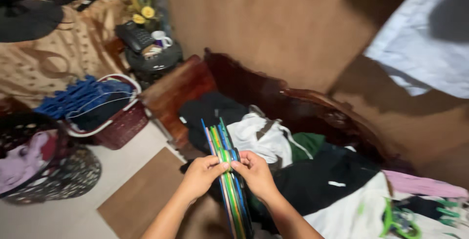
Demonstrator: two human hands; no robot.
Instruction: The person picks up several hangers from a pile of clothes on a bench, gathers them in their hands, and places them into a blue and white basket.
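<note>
Several thin plastic clothes hangers (227, 170) in blue, green, pink and yellow are pressed flat into one stack and held edge-up between both hands, low in the middle of the view above the near edge of a bed strewn with clothing. The left hand (201, 174) pinches the stack from its left side, thumb and fingertips closed on the outer hangers; the right hand (254, 170) grips from the other side, its fingers (239, 163) curled narrowly over the top edges, as if parting one hanger from the rest. By the look of it, the step in hand is thumbing a single hanger free of the bundle; the next move would call for a finger slid between two of the close-packed edges while the other hand keeps the remainder clamped. Just beyond the hands lie a white garment (261, 139), black clothes (210, 109) and a green piece (308, 143), all heaped against the carved dark wooden headboard (312, 104). A loose bright green hanger (398, 222) rests on pale fabric at the bed's right corner. Off the bed's left edge, on the floor, stand a maroon woven laundry basket (122, 126) filled with blue hangers (80, 97) and a dark round hamper (53, 170) holding pinkish cloth.
</note>
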